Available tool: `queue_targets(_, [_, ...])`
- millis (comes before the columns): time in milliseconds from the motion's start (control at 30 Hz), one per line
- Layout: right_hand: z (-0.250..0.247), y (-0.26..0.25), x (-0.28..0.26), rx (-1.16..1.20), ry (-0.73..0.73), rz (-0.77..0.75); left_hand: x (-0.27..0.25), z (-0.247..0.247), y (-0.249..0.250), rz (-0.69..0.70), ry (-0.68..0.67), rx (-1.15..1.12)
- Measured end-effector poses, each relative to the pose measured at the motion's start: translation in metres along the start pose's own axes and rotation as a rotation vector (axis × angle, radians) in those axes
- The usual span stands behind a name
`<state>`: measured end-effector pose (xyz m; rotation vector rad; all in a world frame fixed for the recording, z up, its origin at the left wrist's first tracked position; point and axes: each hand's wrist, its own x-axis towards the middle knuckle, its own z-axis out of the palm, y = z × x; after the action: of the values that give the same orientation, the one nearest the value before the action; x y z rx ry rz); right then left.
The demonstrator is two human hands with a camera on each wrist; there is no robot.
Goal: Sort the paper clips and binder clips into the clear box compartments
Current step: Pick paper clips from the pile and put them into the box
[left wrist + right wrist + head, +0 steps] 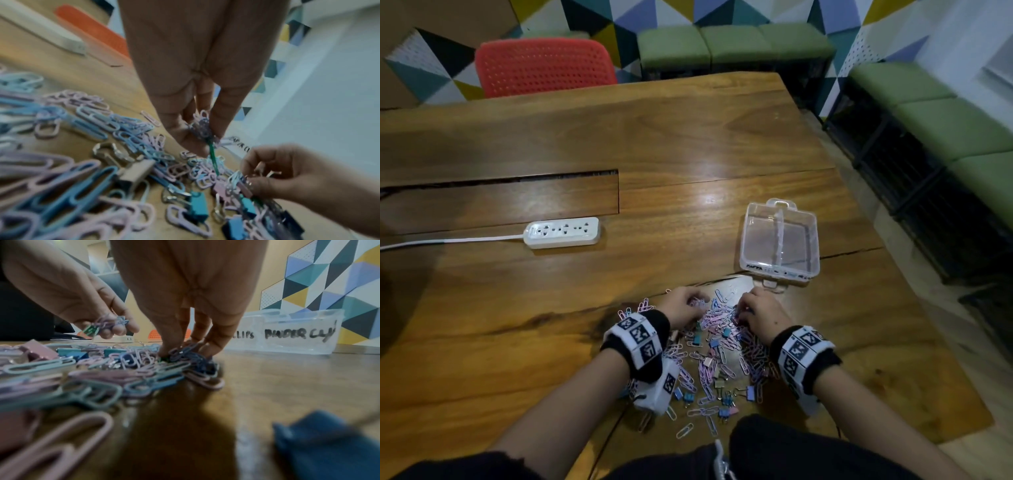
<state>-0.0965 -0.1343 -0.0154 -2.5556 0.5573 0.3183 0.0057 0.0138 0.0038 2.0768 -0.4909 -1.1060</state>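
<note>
A: What do the hands do?

B: The left hand (684, 306) grasps a small bunch of paper clips (202, 128) between thumb and fingers, lifted a little above the table (688, 144). The right hand (761, 313) has its fingers (174, 331) bent down into the pile of clips (714, 356), pinching clips there. The two hands are close together at the far end of the pile.

A: And around them?

B: The pile of pink, lilac and blue paper clips mixed with binder clips (750, 392) lies between both wrists and reaches back toward the person. The clear box (779, 240) stands open beyond the right hand, a little to its right, apart from the pile. Its front wall has handwriting; I read "BINDER" on the right part. Beyond the left hand, well apart, lies a white power strip (563, 232), and farther a red chair (544, 66).

A: What is hard to see?

B: The wrist cameras (654, 390) cover some clips. In the wrist views the near clips are blurred. Something thin and green hangs under the left hand's bunch; I cannot tell what it is. The left label on the box is partly hidden by the right hand.
</note>
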Motion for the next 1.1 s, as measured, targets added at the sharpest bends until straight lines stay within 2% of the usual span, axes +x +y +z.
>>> queue_targets(67, [0.002, 0.002, 0.001, 0.031, 0.006, 0.032, 0.001, -0.001, 0.000, -0.082, -0.035, -0.251])
queue_targets(167, [0.001, 0.005, 0.002, 0.190, 0.029, 0.105, 0.003, 0.002, 0.003, -0.196, -0.001, -0.699])
queue_targets(233, [0.000, 0.009, 0.000, 0.389, 0.055, 0.170, 0.005, 0.003, 0.006, -0.242, 0.000, -0.841])
queue_targets(267, [-0.002, 0.010, -0.002, 0.479, 0.073, 0.196, 0.007, 0.004, 0.008, -0.248, -0.010, -0.832])
queue_targets(333, [-0.007, 0.014, -0.007, 0.624, 0.106, 0.221, 0.011, 0.006, 0.014, -0.204, -0.025, -0.602])
queue_targets(433, [-0.016, 0.016, -0.016, 0.920, 0.072, 0.270, 0.015, 0.014, 0.021, -0.034, -0.004, -0.001])
queue_targets(533, [-0.018, 0.019, -0.023, 1.171, -0.007, 0.301, 0.023, 0.018, 0.017, 0.075, -0.049, 0.544])
queue_targets(600, [-0.019, 0.019, -0.026, 1.321, -0.038, 0.333, 0.024, 0.019, 0.015, 0.116, -0.012, 0.695])
queue_targets(767, [-0.019, 0.021, -0.034, 1.573, -0.058, 0.427, 0.020, 0.027, 0.009, 0.202, 0.013, 0.796])
queue_targets(833, [-0.018, 0.023, -0.034, 1.541, -0.049, 0.422, 0.018, 0.029, 0.006, 0.199, 0.021, 0.842])
queue_targets(933, [-0.013, 0.022, -0.034, 1.175, 0.002, 0.367, 0.015, 0.028, 0.002, 0.168, 0.023, 0.815])
queue_targets(1000, [-0.005, 0.025, -0.033, 0.856, 0.011, 0.293, 0.012, 0.023, 0.002, 0.154, 0.017, 0.673])
queue_targets(1100, [0.007, 0.030, -0.035, 0.307, -0.035, 0.198, 0.010, 0.015, 0.002, 0.123, -0.037, 0.321])
